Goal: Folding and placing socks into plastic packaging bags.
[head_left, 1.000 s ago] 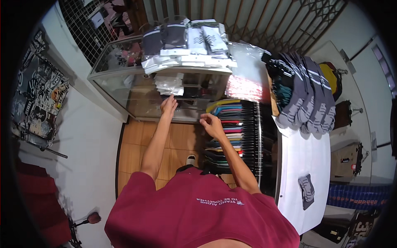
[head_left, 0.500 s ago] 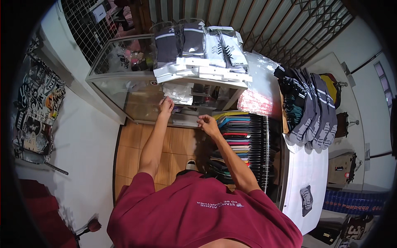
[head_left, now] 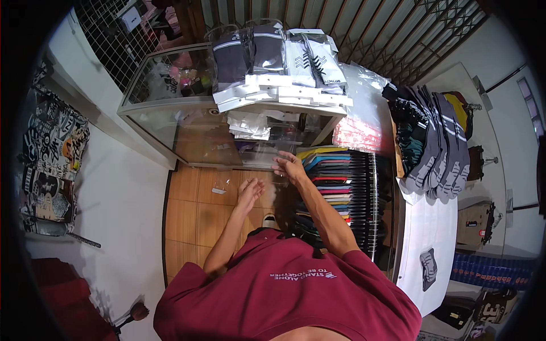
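Two bare hands show near the middle of the frame. The left hand (head_left: 250, 192) is open, its fingers spread a little and loosely bent, with nothing seen between them. Just left of it is one clear plastic bag (head_left: 218, 190) with a white strip; whether it lies on the brown tiled floor (head_left: 182, 221) or hangs above it, I cannot tell. The right hand (head_left: 291, 167), right of centre, has bent fingers with the thumb close to them; whether they grip any clear film cannot be made out. Above the hands, one glass display case (head_left: 165, 104) holds a pile of white packets (head_left: 248, 126), overlapping too much to count. On its top, at upper centre, stand two dark grey sock packs (head_left: 267, 54) and at least two white sock packs (head_left: 298, 59). To their right is one batch of clear bags with red print (head_left: 364, 136). Below that, one rack of clothes (head_left: 333, 193) carries more hangers than can be counted. At right, one white table (head_left: 418, 227) bears a bunch of several long grey socks (head_left: 435, 162) and one folded grey sock bundle (head_left: 428, 270). One shoe (head_left: 269, 220) shows at lower centre.
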Demonstrator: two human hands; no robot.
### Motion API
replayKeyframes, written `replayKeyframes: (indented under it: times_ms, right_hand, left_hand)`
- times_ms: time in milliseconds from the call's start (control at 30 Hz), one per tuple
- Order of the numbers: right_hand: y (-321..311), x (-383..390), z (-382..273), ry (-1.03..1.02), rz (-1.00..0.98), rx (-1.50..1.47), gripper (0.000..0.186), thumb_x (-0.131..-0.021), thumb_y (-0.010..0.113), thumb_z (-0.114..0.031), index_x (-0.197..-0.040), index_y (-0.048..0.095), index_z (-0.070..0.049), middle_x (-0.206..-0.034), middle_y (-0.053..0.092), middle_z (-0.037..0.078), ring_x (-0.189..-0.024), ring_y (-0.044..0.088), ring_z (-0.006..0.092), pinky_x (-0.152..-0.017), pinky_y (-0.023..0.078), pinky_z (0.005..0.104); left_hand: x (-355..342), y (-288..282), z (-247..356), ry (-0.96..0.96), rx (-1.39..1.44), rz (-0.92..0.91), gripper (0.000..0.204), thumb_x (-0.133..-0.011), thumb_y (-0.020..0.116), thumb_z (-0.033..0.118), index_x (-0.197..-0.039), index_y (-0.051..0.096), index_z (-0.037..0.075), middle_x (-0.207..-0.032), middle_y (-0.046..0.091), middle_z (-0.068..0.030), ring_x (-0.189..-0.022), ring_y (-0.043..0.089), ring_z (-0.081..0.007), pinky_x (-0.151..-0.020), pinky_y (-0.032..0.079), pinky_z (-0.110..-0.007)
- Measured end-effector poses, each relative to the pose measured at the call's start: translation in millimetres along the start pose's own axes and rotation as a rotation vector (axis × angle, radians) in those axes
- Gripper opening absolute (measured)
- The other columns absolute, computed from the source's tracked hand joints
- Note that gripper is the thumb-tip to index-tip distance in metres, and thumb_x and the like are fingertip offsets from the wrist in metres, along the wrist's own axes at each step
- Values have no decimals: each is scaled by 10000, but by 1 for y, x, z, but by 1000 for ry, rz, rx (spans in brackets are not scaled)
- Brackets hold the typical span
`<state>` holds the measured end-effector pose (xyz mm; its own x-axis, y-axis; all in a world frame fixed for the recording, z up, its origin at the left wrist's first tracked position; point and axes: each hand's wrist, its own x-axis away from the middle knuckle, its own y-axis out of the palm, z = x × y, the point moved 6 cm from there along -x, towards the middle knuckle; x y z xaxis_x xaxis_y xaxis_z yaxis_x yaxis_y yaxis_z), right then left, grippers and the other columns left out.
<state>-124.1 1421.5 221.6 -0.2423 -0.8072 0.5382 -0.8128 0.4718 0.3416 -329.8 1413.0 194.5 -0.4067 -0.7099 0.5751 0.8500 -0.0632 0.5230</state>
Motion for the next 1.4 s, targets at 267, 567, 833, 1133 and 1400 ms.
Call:
replayKeyframes:
  times_ms: [267,567,833,1133,1400]
  right_hand:
    - [-10,36,-5,-31,-56,64,392,-980,548,-23,-1370,505,-26,-1158,695,168,-831,731,253,-652,595,325]
    - [-58,134,-21,-110,-50,195,357,-962,571,-43,-1316,566,4,-1010,716,91,-710,649,128,-607,586,301]
    - [-160,277,-40,-250,210,126,336,-968,632,-100,-1288,589,-8,-1031,731,108,-740,712,155,-588,540,242]
    - [-270,483,-46,-475,588,17,365,-993,609,-142,-1326,536,-13,-1068,725,142,-731,699,156,-604,567,271]
    - [-390,632,-42,-618,1461,742,432,-843,683,-111,-1267,606,-82,-1160,683,130,-1072,642,283,-863,516,430]
  left_hand:
    - [14,1,10,-177,-49,-167,394,-963,638,425,-1170,538,105,-1168,640,-81,-1092,632,-217,-885,537,-372]
    - [2,79,7,-132,-230,-339,501,-993,610,387,-1359,502,63,-1362,587,-103,-1191,602,-220,-979,498,-368]
    - [67,223,-52,-74,-571,-726,393,-953,683,149,-1297,555,10,-1233,668,-129,-1004,693,-177,-803,573,-274]
    - [183,377,-165,-114,-662,-1048,362,-967,653,131,-1290,555,0,-1195,681,-116,-967,698,-172,-737,564,-249]
    - [213,449,-267,-26,-811,-1056,452,-950,668,89,-1337,488,-61,-1087,707,-141,-947,712,-203,-712,572,-248]
